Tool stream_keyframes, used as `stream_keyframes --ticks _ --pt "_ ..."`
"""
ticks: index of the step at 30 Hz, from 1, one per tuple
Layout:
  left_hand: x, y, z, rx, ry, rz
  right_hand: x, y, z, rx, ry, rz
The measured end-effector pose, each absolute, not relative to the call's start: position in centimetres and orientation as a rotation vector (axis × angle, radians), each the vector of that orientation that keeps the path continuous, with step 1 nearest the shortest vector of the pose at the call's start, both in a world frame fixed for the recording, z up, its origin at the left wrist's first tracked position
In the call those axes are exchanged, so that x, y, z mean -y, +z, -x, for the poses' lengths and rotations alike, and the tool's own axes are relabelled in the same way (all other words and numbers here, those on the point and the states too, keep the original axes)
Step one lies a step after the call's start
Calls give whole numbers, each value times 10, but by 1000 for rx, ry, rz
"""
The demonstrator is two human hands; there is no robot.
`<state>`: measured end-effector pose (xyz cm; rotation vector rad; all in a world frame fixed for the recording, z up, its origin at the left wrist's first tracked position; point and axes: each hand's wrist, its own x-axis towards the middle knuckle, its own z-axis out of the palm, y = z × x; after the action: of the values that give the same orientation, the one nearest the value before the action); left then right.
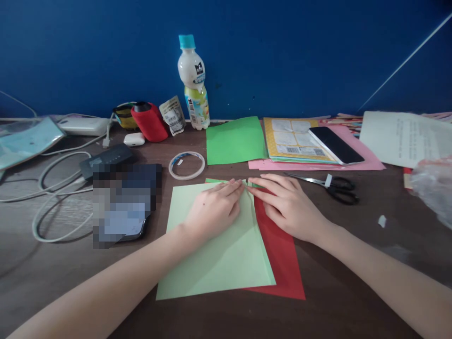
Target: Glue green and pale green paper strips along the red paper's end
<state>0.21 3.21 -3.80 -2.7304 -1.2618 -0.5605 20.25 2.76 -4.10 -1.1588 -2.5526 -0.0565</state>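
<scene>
A light green paper sheet (219,254) lies on the brown table (353,282), over a red sheet (282,254) whose right side shows. My left hand (213,209) rests flat on the green sheet, fingers stretched toward its far edge. My right hand (286,202) lies flat on the red sheet, its fingertips pressing the green sheet's far right corner. The fingertips of both hands nearly meet there. Neither hand grips anything.
Black-handled scissors (334,186) lie right of my hands. Behind are a tape ring (187,165), a darker green sheet (235,140), a phone (335,145) on a yellow booklet and pink paper. A bottle (193,84), red pouch (150,121), cables and blurred device (123,207) sit left.
</scene>
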Motion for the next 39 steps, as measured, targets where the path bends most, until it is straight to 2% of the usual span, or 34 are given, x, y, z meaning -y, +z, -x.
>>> stream_keyframes --ticks 13,27,39 --pt "-33 -39 -2 1265 -538 2745 -25 -37 -198 2539 -231 1157" --pt "-33 -39 -2 1257 -564 2736 -26 -41 -200 2541 -96 1130" --pt "-32 -38 -1 1267 -520 2745 -24 -37 -199 2527 -192 1142"
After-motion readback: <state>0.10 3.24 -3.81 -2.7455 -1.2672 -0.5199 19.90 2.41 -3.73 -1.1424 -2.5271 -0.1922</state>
